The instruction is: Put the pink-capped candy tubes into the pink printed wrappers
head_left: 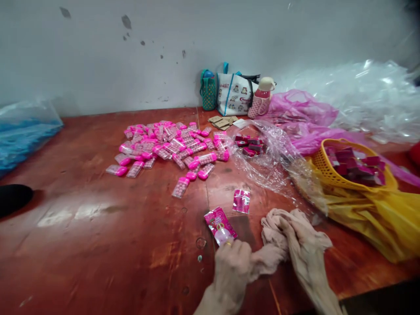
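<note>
My left hand [232, 264] is closed at the lower middle, its fingers wrapped round one end of a light pink cloth [275, 234]. Just beyond its knuckles lies a shiny pink packet [219, 223], its lower edge partly covered by the hand. A smaller pink packet [241, 201] rests flat on the table above the cloth. To the right, my right hand [300, 240] is slightly blurred and grips the bunched part of the same cloth. Several small clear containers with pink caps and pink balls [170, 144] are heaped farther back.
A yellow basket [334, 173] of dark pink packets stands right, beside a yellow bag [377, 218]. Clear plastic [272, 170] surrounds more packets. Behind are brown cards [223, 121], a white bag [234, 96], two bottles and pink plastic [298, 107]. Blue items lie far left.
</note>
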The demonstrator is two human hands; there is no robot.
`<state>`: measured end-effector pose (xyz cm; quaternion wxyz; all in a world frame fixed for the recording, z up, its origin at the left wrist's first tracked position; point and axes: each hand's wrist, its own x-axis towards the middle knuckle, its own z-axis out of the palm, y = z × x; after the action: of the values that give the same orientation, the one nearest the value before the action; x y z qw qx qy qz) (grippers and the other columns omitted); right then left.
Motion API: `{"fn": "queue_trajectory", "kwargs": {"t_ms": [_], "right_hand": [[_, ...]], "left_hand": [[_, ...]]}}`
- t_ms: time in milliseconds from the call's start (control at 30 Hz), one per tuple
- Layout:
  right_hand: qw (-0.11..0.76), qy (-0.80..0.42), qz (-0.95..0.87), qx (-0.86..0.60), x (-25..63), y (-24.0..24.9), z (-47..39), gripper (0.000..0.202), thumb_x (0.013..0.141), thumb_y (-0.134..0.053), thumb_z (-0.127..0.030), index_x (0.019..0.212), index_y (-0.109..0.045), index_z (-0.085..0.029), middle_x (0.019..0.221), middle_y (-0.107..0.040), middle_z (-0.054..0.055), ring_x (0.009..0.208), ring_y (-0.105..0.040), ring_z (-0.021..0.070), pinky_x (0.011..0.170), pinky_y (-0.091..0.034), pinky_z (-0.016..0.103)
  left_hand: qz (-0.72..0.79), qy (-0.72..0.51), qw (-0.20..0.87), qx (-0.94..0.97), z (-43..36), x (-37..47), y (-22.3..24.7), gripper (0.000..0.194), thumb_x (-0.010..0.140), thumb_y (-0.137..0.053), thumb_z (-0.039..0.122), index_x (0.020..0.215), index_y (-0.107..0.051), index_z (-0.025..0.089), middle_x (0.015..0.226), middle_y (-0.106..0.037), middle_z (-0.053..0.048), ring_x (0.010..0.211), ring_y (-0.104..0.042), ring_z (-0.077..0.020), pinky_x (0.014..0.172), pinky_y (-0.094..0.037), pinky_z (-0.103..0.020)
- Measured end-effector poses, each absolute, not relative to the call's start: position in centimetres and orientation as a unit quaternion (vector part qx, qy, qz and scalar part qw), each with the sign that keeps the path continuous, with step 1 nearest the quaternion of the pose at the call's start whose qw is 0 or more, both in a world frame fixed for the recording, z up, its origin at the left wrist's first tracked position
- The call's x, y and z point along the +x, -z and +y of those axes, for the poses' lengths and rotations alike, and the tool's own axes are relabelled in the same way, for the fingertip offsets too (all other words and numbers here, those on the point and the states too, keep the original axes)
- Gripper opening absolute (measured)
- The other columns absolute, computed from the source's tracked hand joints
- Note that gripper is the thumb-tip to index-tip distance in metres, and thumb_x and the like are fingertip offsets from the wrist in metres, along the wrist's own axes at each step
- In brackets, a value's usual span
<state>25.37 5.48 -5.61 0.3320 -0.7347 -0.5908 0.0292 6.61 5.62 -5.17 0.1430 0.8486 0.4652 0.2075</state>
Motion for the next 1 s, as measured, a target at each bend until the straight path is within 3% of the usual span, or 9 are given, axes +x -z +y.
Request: {"fn": "queue_trajectory", "kwargs": {"t_ms": [100, 200, 267, 367, 433, 633, 800, 900, 1000], "right_hand": [[0.338, -0.029, -0.576, -0.744, 24.4, 3.3, 6.4, 0.038, 0.088, -0.036, -0.045, 0.086, -0.062, -0.017, 0.087, -0.063, 0.01, 0.08, -0.057, 0.0239, 0.078, -0.04, 0.039], [0.35, -0.057, -0.584, -0.73, 22.2, 2.4, 9.0, 0.032, 0.087, -0.041, -0.042, 0.081, -0.061, -0.018, 0.078, -0.06, 0.007, 0.07, -0.054, 0.0206, 0.068, -0.041, 0.034], [0.365, -0.091, -0.604, -0.703, 20.6, 3.0, 11.1, 0.026, 0.087, -0.042, -0.036, 0.09, -0.06, -0.018, 0.086, -0.058, 0.007, 0.071, -0.055, 0.0185, 0.065, -0.041, 0.03], [0.35, -0.096, -0.62, -0.696, 18.8, 4.7, 13.3, 0.02, 0.083, -0.052, -0.035, 0.082, -0.063, -0.019, 0.079, -0.055, 0.005, 0.067, -0.053, 0.0176, 0.06, -0.039, 0.028], [0.345, -0.091, -0.621, -0.698, 18.2, 5.6, 13.8, 0.019, 0.083, -0.052, -0.032, 0.077, -0.064, -0.018, 0.075, -0.054, 0.004, 0.065, -0.052, 0.0169, 0.058, -0.037, 0.027], [0.343, -0.068, -0.631, -0.692, 18.0, 5.6, 13.4, 0.026, 0.086, -0.047, -0.024, 0.066, -0.061, -0.017, 0.068, -0.051, 0.002, 0.063, -0.049, 0.0149, 0.058, -0.035, 0.026], [0.385, -0.038, -0.647, -0.657, 18.1, 4.9, 12.9, 0.02, 0.088, -0.046, -0.021, 0.087, -0.066, -0.02, 0.083, -0.054, 0.004, 0.074, -0.051, 0.0154, 0.064, -0.041, 0.026], [0.416, -0.011, -0.665, -0.619, 17.5, 4.3, 11.6, 0.023, 0.087, -0.047, -0.015, 0.098, -0.065, -0.024, 0.092, -0.055, 0.006, 0.083, -0.051, 0.0167, 0.069, -0.043, 0.028], [0.44, 0.015, -0.701, -0.562, 16.2, 3.4, 10.0, 0.03, 0.084, -0.051, -0.009, 0.104, -0.064, -0.027, 0.094, -0.056, 0.006, 0.084, -0.05, 0.0176, 0.07, -0.044, 0.029]], "left_hand": [[0.493, -0.357, 0.176, 0.773, 5.8, 2.6, 3.2, 0.006, 0.078, -0.056, 0.017, 0.079, -0.06, 0.021, 0.063, -0.06, -0.005, 0.061, -0.052, -0.0196, 0.059, -0.037, -0.032], [0.543, -0.413, 0.164, 0.713, 6.9, -0.1, 1.9, 0.021, 0.075, -0.059, 0.013, 0.093, -0.061, 0.024, 0.08, -0.063, -0.005, 0.078, -0.054, -0.022, 0.075, -0.04, -0.035], [0.56, -0.392, 0.12, 0.721, 8.0, -0.4, 2.0, 0.026, 0.075, -0.06, 0.019, 0.101, -0.06, 0.022, 0.096, -0.062, -0.009, 0.094, -0.051, -0.026, 0.085, -0.039, -0.041], [0.562, -0.308, 0.072, 0.764, 9.2, 0.5, 3.6, 0.038, 0.075, -0.059, 0.026, 0.112, -0.056, 0.014, 0.12, -0.051, -0.017, 0.116, -0.038, -0.0333, 0.093, -0.035, -0.049], [0.557, -0.261, 0.074, 0.785, 9.3, 1.1, 5.0, 0.041, 0.077, -0.057, 0.024, 0.115, -0.054, 0.01, 0.124, -0.047, -0.02, 0.12, -0.034, -0.035, 0.094, -0.036, -0.05], [0.557, -0.257, 0.109, 0.782, 8.8, 1.0, 5.9, 0.042, 0.078, -0.056, 0.025, 0.118, -0.052, 0.012, 0.126, -0.045, -0.018, 0.124, -0.031, -0.0339, 0.095, -0.035, -0.05], [0.556, -0.353, 0.161, 0.735, 10.2, 0.9, 3.2, 0.038, 0.075, -0.06, 0.032, 0.107, -0.059, 0.012, 0.118, -0.052, -0.016, 0.118, -0.037, -0.0302, 0.096, -0.033, -0.046], [0.552, -0.405, 0.278, 0.674, 11.5, 1.5, 1.4, 0.03, 0.075, -0.06, 0.034, 0.098, -0.064, 0.014, 0.106, -0.06, -0.012, 0.106, -0.048, -0.0264, 0.092, -0.037, -0.041], [0.505, -0.409, 0.486, 0.585, 12.2, 2.3, 0.4, 0.022, 0.077, -0.059, 0.034, 0.088, -0.067, 0.017, 0.089, -0.065, -0.005, 0.088, -0.056, -0.0213, 0.08, -0.043, -0.033]]}}
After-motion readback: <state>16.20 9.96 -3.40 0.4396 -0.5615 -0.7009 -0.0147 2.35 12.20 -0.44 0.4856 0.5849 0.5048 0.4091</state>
